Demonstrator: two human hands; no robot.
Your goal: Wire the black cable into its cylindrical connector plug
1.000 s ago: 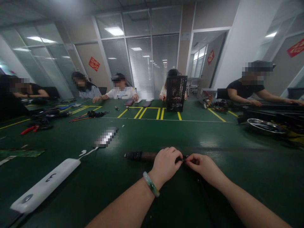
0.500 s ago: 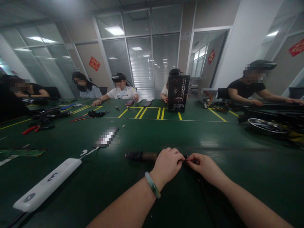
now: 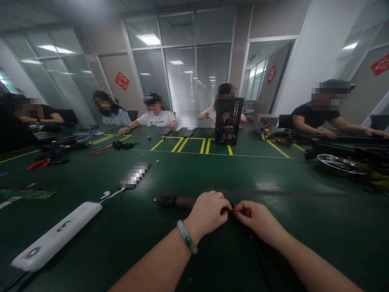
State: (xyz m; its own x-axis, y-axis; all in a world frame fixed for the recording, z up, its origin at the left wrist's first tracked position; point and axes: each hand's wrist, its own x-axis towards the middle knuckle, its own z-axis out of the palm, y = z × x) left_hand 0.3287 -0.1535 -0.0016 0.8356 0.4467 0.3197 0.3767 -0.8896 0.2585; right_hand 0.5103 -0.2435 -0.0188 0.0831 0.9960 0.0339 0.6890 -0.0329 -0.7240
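Observation:
My left hand, wearing a pale green bangle, closes over a black-and-brown cylindrical tool handle lying on the green table top. My right hand meets it, its fingertips pinching a small dark part at the handle's far end. That part is too small to identify and partly hidden by my fingers. A thin black cable runs from under my hands toward me.
A white power strip and a blurred flat object lie to my left. Red-handled pliers, a circuit board, a black perforated computer case and a metal tray are farther off. Several people sit around the table.
My hands and the tool have shifted slightly left. A co-worker behind the black case has raised a hand and sits more visibly above it.

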